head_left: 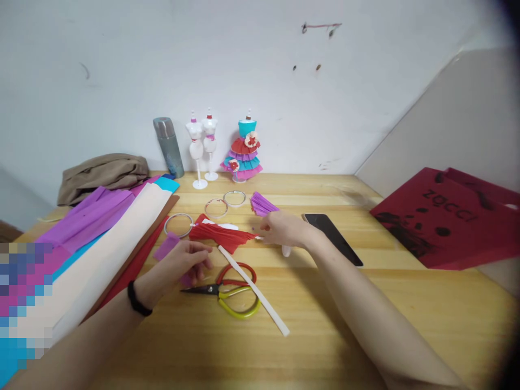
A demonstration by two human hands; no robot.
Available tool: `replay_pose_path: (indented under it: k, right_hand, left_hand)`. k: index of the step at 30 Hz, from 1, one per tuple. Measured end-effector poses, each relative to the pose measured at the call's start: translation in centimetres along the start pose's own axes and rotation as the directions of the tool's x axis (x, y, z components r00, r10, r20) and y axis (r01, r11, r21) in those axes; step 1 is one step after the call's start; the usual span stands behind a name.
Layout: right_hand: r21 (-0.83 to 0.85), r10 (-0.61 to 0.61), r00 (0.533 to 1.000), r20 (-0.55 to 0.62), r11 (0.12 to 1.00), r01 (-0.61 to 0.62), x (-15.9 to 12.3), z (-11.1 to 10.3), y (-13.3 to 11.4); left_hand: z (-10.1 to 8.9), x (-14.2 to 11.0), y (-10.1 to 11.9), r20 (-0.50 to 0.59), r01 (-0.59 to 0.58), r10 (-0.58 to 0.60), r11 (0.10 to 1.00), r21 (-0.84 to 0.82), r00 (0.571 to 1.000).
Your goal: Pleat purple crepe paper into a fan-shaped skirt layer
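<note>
My left hand (190, 261) hovers over the table with fingers loosely curved and nothing visible between them. A purple paper piece (166, 248) lies partly hidden behind it. Just beyond its fingertips is the end of a white strip (255, 292), which crosses the handles of scissors (239, 295) with one red and one yellow loop. My right hand (282, 228) is closed, palm down, over a small white object (286, 251) that sticks out beneath it; its kind is hidden. Pleated red paper (223, 234) and pleated purple paper (263, 204) lie by its fingers.
Several rings, including a silver ring (179, 225), lie behind the red paper. Colored paper sheets (117, 233) cover the left side. At the back stand a flask (169, 149), two white mannequins (198, 149) and a dressed mannequin (246, 151). A phone (335, 238) and red bag (442, 222) are right.
</note>
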State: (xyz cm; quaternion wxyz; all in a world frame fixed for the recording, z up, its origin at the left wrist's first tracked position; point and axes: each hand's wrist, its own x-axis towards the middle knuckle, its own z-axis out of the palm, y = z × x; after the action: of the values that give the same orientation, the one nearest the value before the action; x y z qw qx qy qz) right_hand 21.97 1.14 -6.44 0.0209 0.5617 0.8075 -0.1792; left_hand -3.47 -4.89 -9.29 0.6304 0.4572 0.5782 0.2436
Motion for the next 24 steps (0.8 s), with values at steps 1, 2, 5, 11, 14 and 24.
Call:
replay_pose_path:
  k: [1, 2, 5, 11, 14, 24]
  right_hand:
    - [0.001, 0.005, 1.0, 0.005, 1.0, -0.005, -0.1, 0.0, 0.0]
    - [0.01, 0.012, 1.0, -0.004, 1.0, -0.012, -0.1, -0.1, 0.0]
    - [0.07, -0.01, 0.994, -0.104, 0.997, 0.017, 0.2, -0.5, -0.4]
    - [0.269, -0.184, 0.973, -0.142, 0.939, 0.217, 3.0, -0.3, -3.8]
    - [0.259, -0.16, 0.983, -0.086, 0.95, 0.177, 4.9, 0.5, -5.2]
    - [0.31, -0.118, 0.993, -0.032, 0.943, 0.122, 7.9, 2.7, -4.6]
  left_hand:
    - [0.0, 0.0, 0.0, 0.0, 0.004, -0.004, 1.0, -0.029, 1.0]
    - [0.1, 0.0, 0.0, 0.002, 0.015, -0.015, 0.998, -0.061, 1.0]
    - [0.3, -0.1, 0.3, -0.002, 0.063, -0.064, 0.981, -0.181, 0.998]
    - [1.3, 0.3, 0.8, -0.059, 0.063, -0.094, 0.913, -0.404, 0.994]
    - [1.8, 0.5, 0.8, -0.069, 0.024, -0.057, 0.914, -0.405, 0.996]
    - [3.2, 1.5, 0.8, -0.122, -0.018, -0.037, 0.906, -0.423, 0.992]
